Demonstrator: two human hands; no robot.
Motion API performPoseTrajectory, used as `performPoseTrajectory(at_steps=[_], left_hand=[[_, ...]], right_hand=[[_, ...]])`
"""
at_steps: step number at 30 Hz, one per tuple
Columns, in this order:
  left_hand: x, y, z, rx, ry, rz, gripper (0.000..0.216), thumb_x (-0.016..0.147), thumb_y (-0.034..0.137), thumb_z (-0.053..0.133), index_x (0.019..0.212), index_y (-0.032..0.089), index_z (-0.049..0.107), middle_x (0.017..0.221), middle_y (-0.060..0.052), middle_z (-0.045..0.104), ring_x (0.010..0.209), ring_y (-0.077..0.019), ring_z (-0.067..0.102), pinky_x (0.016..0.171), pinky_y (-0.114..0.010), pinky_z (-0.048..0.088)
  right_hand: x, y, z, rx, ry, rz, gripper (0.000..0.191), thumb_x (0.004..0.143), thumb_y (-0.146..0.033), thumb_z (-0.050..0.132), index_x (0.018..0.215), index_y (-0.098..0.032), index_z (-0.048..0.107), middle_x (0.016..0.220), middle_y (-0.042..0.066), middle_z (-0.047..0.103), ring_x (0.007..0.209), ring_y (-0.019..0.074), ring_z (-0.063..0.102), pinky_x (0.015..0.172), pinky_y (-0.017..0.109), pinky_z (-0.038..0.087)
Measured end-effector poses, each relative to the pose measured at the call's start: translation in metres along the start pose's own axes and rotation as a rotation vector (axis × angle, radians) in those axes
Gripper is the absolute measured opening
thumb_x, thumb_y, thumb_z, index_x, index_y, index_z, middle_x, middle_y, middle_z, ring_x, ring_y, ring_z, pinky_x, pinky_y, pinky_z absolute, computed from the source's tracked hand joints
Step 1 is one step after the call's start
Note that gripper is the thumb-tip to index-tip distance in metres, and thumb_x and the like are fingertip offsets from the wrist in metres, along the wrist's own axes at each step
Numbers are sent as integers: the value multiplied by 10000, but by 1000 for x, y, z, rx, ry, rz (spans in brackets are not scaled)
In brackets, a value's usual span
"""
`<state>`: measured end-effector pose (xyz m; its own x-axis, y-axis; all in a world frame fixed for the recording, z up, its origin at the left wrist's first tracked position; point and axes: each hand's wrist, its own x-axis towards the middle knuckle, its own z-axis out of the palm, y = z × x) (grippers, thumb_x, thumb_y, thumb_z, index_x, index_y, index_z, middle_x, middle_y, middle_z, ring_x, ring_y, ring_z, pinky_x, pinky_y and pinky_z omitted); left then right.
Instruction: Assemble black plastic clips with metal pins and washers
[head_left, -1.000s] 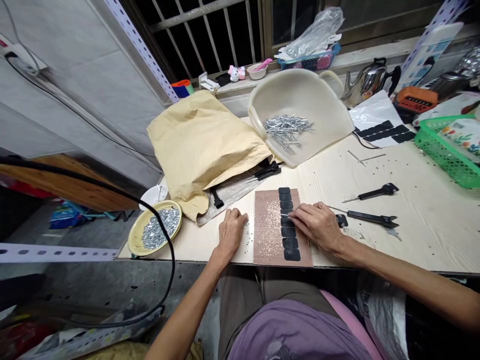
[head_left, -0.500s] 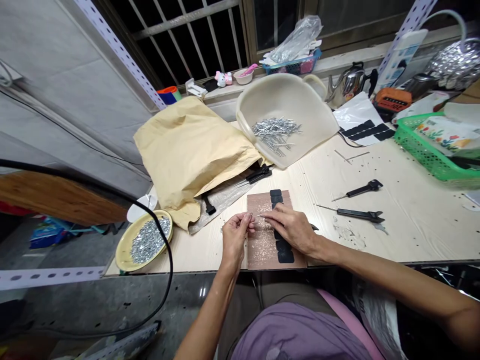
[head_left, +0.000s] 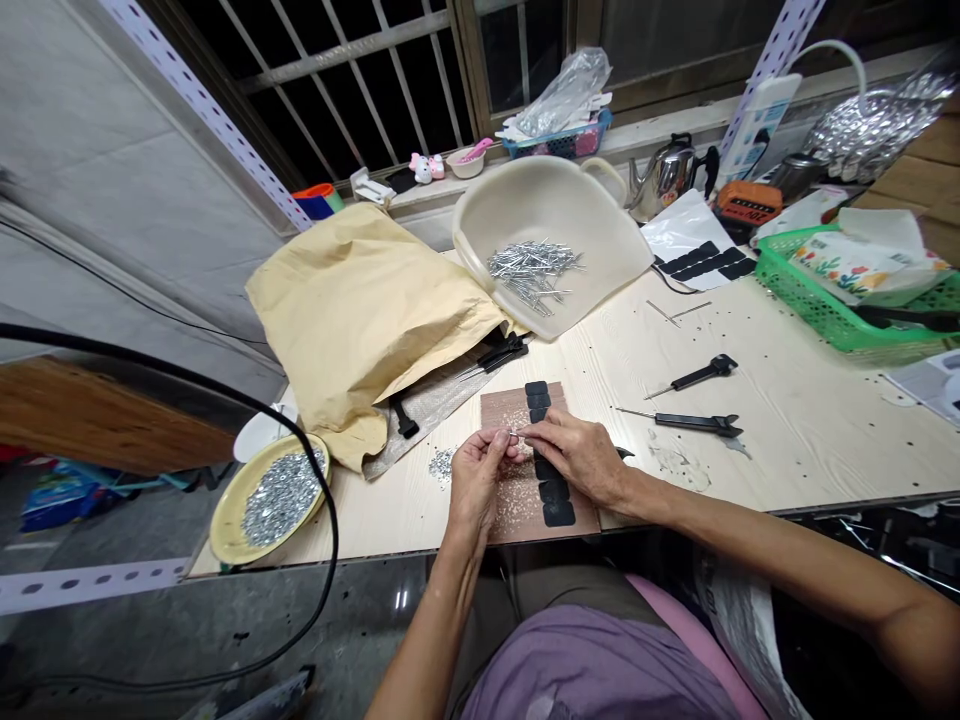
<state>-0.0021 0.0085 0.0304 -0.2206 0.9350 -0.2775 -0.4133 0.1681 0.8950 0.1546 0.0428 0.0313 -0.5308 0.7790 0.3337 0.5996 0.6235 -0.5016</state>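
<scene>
My left hand (head_left: 480, 470) is closed in a pinch over the brown board (head_left: 517, 520), a small metal piece at its fingertips, too small to make out fully. From the right, my right hand (head_left: 581, 455) grips a thin metal-shafted tool whose black end (head_left: 623, 453) shows behind the hand. The tool's tip meets the left fingertips. Under the right hand, a strip of black pads (head_left: 553, 490) runs along the board, partly covered. A little heap of small metal pieces (head_left: 441, 464) lies just left of my left hand.
A yellow bowl (head_left: 225, 520) of small metal pieces stands at left. Behind are a tan paper bag (head_left: 352, 310) and a pale basin (head_left: 600, 250) with metal rods (head_left: 532, 270). Two black-handled tools (head_left: 694, 422) lie at right, near a green basket (head_left: 810, 310). A black cable (head_left: 339, 540) hangs at left.
My two hands' fingertips have come together, bringing the tool's tip to the piece in my left hand. The camera view has shifted slightly, uncovering the small heap beside the left hand.
</scene>
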Motion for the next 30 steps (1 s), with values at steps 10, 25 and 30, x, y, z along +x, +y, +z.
performPoseTrajectory(at_steps=[10,25,30], left_hand=[[6,-4,1,10,-58,-108,336,609,310,793,830,94,661,673,-7,645,531,-52,568,570,-183,495],[13,-13,-3,136,-43,-30,295,604,326,782,733,106,634,613,11,610,502,-62,527,517,-202,473],[15,-13,-5,176,-43,-11,297,614,351,769,728,110,639,617,2,618,501,-70,528,522,-214,473]], right_hand=[[-5,3,-4,-53,-11,17,232,945,-307,405,960,-203,612,866,27,615,744,119,572,598,220,384],[-1,4,-9,-182,-47,-47,228,941,-268,403,902,-175,608,850,41,591,770,131,551,632,231,380],[-1,8,-8,-213,-45,-49,247,947,-270,395,925,-203,632,847,34,575,746,121,539,612,227,368]])
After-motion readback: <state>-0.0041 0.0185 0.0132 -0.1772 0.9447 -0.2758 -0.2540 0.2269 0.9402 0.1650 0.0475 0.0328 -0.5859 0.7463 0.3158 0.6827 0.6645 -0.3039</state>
